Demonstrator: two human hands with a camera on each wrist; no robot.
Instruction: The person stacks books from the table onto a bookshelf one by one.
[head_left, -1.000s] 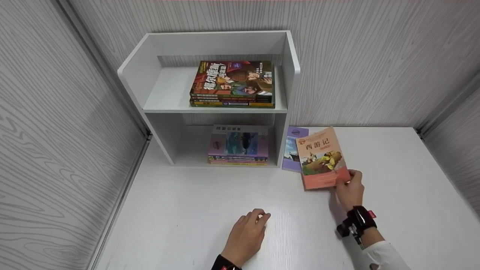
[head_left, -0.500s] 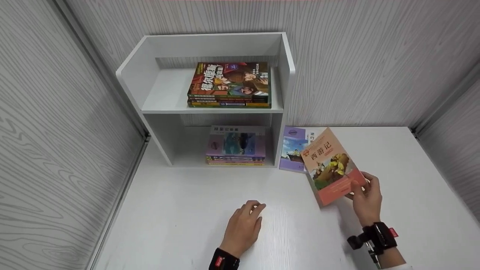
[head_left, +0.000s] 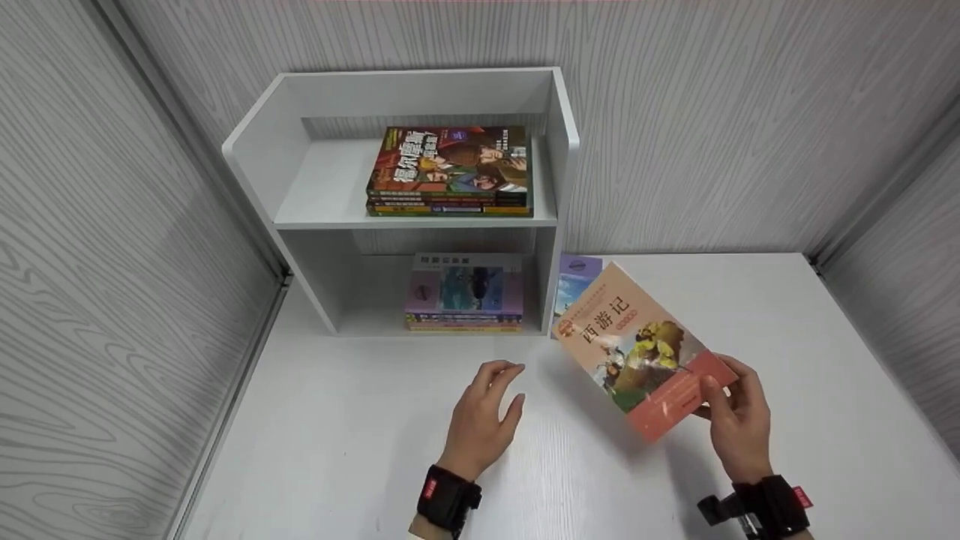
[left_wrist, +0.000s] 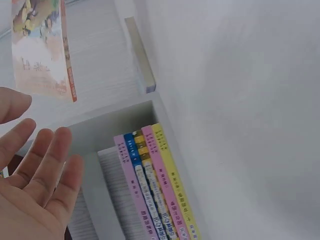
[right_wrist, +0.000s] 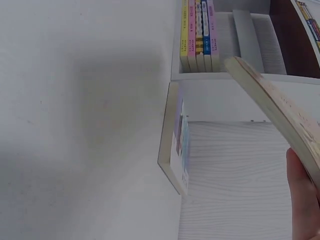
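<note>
An orange paperback book [head_left: 637, 352] with a picture cover is tilted above the table, its lower right corner pinched by my right hand [head_left: 739, 420], thumb on the cover. In the right wrist view the book [right_wrist: 280, 107] shows its page edge, with part of the hand [right_wrist: 302, 200] below. My left hand [head_left: 480, 420] is over the table left of the book, fingers spread and holding nothing. The left wrist view has that hand's palm [left_wrist: 30, 185] turned up under the book's spine side [left_wrist: 42, 65]. Partly covered by the orange book, a purple book [head_left: 577, 277] lies beside the shelf.
A white two-tier shelf [head_left: 566, 150] stands against the back wall. Its upper tier bears a stack of comic-style books [head_left: 454, 169]; the lower one holds a stack of pink, blue and yellow-spined books [head_left: 465, 296]. The white table [head_left: 337, 435] meets walls at left and right.
My right hand has lifted the orange book off the purple one, drawn it toward me and turned it anticlockwise. My left hand has moved forward, its thumb and fingers spreading.
</note>
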